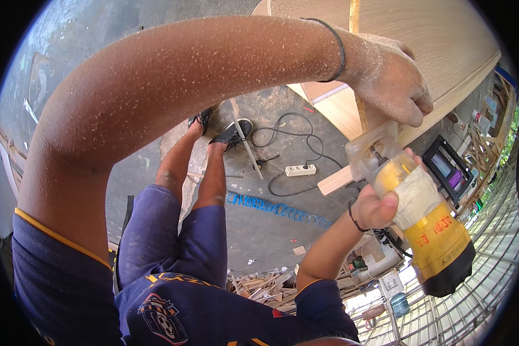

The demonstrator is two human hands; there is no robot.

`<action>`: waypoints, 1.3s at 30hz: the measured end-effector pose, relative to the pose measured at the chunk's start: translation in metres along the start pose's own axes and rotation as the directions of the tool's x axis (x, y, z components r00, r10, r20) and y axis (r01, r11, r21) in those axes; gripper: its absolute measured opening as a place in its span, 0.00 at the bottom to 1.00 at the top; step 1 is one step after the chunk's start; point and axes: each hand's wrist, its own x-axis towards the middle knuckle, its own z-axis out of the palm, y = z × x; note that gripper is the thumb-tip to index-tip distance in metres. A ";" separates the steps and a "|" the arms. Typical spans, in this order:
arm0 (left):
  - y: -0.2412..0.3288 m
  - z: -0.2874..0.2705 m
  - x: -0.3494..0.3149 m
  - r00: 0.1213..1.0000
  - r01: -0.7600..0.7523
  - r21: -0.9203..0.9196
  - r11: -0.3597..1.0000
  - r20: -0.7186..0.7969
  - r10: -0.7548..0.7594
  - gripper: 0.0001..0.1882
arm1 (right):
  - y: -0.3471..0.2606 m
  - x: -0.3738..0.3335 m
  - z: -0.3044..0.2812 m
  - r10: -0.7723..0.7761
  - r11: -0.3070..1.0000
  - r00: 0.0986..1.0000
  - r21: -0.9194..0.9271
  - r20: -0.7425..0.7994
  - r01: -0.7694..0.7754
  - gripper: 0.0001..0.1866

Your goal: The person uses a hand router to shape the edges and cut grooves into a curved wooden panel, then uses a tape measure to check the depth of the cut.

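Note:
My right hand (380,205) is wrapped round a yellow trim router (435,233) with a black end cap and a pale band about its middle. The router is tilted, its clear base (375,150) facing the edge of a wood-veneered panel (455,34). A metal bit shows inside that base. My left arm, dusted with wood particles, reaches across the top. At its end my left hand (395,78) is closed above the panel edge, close to the router base. A thin wooden strip (354,14) passes under it. What its curled fingers hold, if anything, is hidden.
On the concrete floor lie a white power strip (301,170) with black cable (323,154), a blue coiled hose (277,207) and a long thin strip (248,147) by my shoe. Wood scraps (268,287) are heaped behind me. A black frame (448,167) stands right of the panel.

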 end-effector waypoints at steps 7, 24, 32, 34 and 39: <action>0.004 -0.004 0.000 0.989 0.113 -0.001 0.994 0.101 -0.112 0.15 | 0.000 -0.006 -0.010 0.040 0.998 0.995 -0.047 0.096 -0.036 0.45; 0.042 0.017 -0.026 0.976 0.053 0.385 0.922 0.174 -0.129 0.21 | -0.076 -0.078 -0.065 0.124 0.964 0.992 0.239 -0.024 -0.115 0.51; 0.042 0.031 -0.022 0.967 0.006 0.475 0.880 0.222 -0.127 0.11 | -0.066 -0.099 -0.077 0.013 0.986 0.995 0.167 -0.098 0.004 0.52; 0.043 0.028 -0.020 0.962 -0.020 0.468 0.884 0.249 -0.111 0.10 | -0.067 -0.105 -0.080 0.050 0.983 0.996 0.181 -0.075 -0.036 0.52; 0.048 0.020 -0.019 0.941 -0.071 0.427 0.901 0.328 -0.081 0.05 | -0.069 -0.107 -0.080 0.124 0.953 0.989 0.289 -0.086 -0.094 0.52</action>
